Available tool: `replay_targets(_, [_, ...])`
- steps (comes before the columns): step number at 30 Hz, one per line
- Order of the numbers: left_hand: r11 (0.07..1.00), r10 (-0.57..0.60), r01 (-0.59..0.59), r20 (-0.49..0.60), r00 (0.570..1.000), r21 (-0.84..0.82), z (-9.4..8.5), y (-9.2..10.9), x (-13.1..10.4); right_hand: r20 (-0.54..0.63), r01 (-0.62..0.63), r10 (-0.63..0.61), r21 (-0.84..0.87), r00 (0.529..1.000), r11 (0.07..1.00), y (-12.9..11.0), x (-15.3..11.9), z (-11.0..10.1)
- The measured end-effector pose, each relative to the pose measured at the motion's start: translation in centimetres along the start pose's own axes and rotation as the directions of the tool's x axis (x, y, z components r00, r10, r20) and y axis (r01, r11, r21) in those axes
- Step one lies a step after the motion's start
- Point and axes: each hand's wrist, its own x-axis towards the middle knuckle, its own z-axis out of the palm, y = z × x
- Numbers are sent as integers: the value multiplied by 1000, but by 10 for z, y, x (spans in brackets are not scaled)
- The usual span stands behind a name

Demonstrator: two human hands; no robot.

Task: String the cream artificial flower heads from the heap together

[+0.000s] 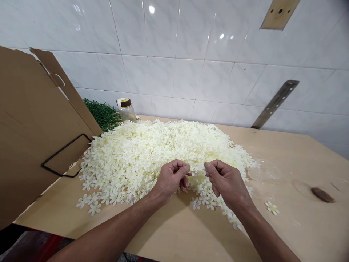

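A wide heap of pale cream artificial flowers (152,149) covers the middle of the table. In front of the heap, my left hand (173,178) is closed in a pinch, with a single artificial flower (192,170) at its thumb and fingertip. Just to the right, my right hand (226,182) is also pinched, thumb against forefinger. Whatever sits between those fingertips is too small to make out against the blossoms behind. A small gap separates the two hands. Several loose flowers lie below them on the tabletop.
An upright cardboard box (35,127) stands at the left, beside a black wire frame (58,173). Behind the heap are a lidded bottle (127,111) and green plastic foliage (102,113). One stray flower (272,208) and a dark oval spot (323,194) are at the right.
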Motion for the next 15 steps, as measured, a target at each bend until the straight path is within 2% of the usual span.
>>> replay_targets(6, [1000,8,-8,-11,1000,-5,0,0,0,3,-64,64,36,998,997,-6,-3,4])
replay_targets(8, [1000,10,-10,-12,1000,-2,0,0,0,-13,-36,36,-10,999,999,-4,-2,3])
replay_targets(11, [1000,15,-15,-19,1000,3,0,-1,1,-86,96,-123,-275,989,957,-1,0,-2])
replay_targets(13, [1000,21,-21,-21,1000,7,-1,-2,1,-121,177,-259,-460,958,870,2,2,-6])
replay_targets(15, [1000,27,-27,-13,1000,12,-1,-2,1,-131,216,-340,-552,931,805,4,4,-8])
